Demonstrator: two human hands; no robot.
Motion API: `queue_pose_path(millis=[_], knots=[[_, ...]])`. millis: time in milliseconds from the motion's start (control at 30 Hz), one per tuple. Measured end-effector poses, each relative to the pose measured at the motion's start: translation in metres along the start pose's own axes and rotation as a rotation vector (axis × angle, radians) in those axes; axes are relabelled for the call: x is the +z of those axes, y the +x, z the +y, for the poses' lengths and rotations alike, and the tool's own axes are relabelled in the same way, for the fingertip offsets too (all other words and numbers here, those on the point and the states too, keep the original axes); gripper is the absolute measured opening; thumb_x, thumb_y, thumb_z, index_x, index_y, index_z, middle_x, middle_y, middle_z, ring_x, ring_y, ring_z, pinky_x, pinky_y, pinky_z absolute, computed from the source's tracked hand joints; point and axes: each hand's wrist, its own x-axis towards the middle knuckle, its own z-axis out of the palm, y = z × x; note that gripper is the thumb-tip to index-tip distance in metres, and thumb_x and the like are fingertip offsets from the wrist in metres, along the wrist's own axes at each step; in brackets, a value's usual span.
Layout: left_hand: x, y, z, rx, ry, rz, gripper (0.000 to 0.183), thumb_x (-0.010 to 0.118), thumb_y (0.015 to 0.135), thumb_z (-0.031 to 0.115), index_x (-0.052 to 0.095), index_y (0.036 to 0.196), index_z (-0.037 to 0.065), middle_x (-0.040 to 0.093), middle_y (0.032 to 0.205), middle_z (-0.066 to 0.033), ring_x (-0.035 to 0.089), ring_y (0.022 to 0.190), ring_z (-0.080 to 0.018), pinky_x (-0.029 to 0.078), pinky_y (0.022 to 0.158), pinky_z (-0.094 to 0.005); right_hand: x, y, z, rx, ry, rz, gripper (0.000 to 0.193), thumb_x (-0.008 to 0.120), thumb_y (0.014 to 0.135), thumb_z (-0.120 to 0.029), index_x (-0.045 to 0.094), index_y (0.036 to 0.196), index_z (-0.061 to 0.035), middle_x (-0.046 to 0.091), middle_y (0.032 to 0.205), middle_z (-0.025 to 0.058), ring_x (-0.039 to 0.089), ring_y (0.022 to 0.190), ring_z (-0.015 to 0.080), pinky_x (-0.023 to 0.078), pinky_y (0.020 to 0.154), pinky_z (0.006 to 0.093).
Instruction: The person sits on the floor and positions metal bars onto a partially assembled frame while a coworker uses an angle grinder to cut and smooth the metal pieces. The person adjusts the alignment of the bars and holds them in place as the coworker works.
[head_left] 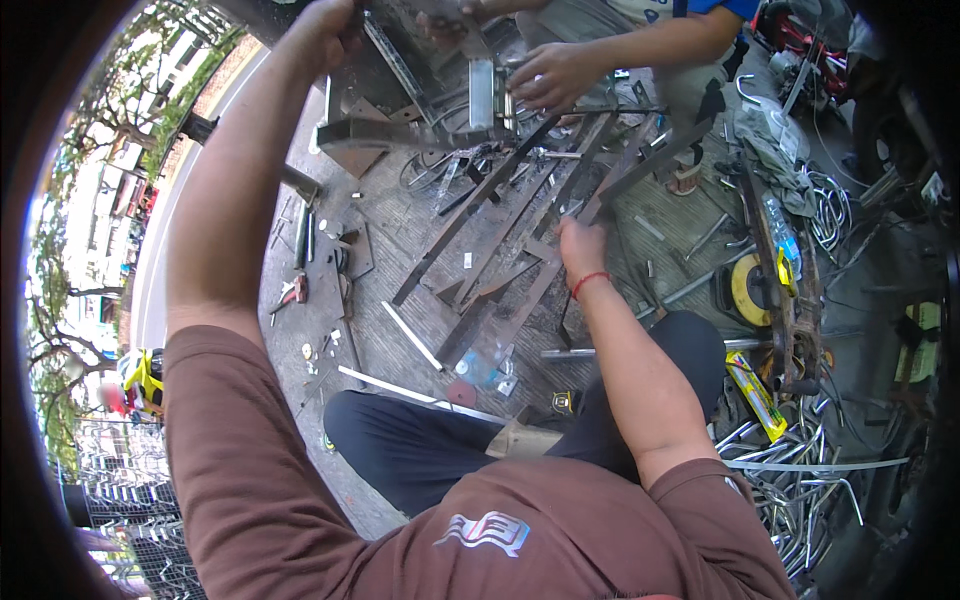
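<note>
The dark metal frame (540,250) is slanting across the centre, near left to far right. The right hand (583,248) is curling round its right-side bar; the left hand (335,28) is reaching far left, its grip unclear. The frame is probably handling heavy and stiff, its long bars offering the surest hold.

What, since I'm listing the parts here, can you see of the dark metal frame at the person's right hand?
The dark metal frame has several long, straight, narrow bars, roughly side by side, with shorter pieces across them. It looks like steel, brown-grey and dusty or rusty. It slants from lower left to upper right over the grey ground; whether it lies flat is unclear. The right hand touches it; the fingers are mostly hidden.
</note>
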Motion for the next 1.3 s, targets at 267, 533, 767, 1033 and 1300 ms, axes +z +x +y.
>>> queue_pose_path(millis=[267,533,767,1033,1300], knots=[[-0.029,-0.009,0.081,-0.083,-0.021,-0.507,0.032,0.043,0.099,0.023,0.053,0.071,0.012,0.051,0.06,-0.0016,0.052,0.054,-0.0162,0.045,0.053,-0.0302,-0.003,-0.005,-0.016,-0.061,0.016,-0.167,0.021,0.062,0.066,-0.008,0.061,0.082,0.0062,0.066,0.078,0.0117,0.062,0.069,0.0244,0.047,0.068,0.0365],[-0.025,-0.017,0.065,-0.027,0.056,-0.499,0.016,0.049,0.097,0.013,0.058,0.086,0.005,0.059,0.074,-0.0051,0.061,0.07,-0.0213,0.055,0.079,-0.0398,0.001,-0.009,-0.004,-0.061,0.125,0.064,0.023,0.063,0.069,-0.017,0.063,0.075,0.005,0.064,0.079,0.0114,0.059,0.068,0.0232,0.046,0.065,0.0361],[-0.046,-0.046,0.037,0.144,0.034,-0.473,0.018,0.05,0.097,0.014,0.061,0.097,0.0,0.065,0.089,-0.0095,0.064,0.089,-0.0223,0.052,0.09,-0.0374,-0.008,0.003,0.0,0.229,0.223,-0.037,0.033,0.062,0.079,-0.034,0.059,0.081,-0.0012,0.056,0.073,0.0088,0.055,0.059,0.0233,0.045,0.054,0.0367],[-0.134,-0.088,-0.003,0.584,0.33,0.055,0.031,0.051,0.098,0.022,0.06,0.118,0.0,0.067,0.107,-0.0094,0.064,0.097,-0.0199,0.051,0.087,-0.0349,-0.014,0.004,-0.012,0.345,0.303,-0.165,0.038,0.06,0.087,-0.042,0.053,0.104,-0.0089,0.049,0.07,0.0036,0.05,0.056,0.0186,0.046,0.053,0.0363],[-0.095,-0.132,-0.307,0.177,0.663,-0.015,0.041,0.062,0.092,0.029,0.062,0.119,-0.002,0.067,0.113,-0.0172,0.064,0.103,-0.0255,0.048,0.092,-0.0343,-0.012,0.006,-0.019,0.277,0.252,-0.155,0.032,0.059,0.088,-0.04,0.048,0.088,-0.0104,0.045,0.073,0.0037,0.047,0.059,0.0198,0.044,0.052,0.037]])
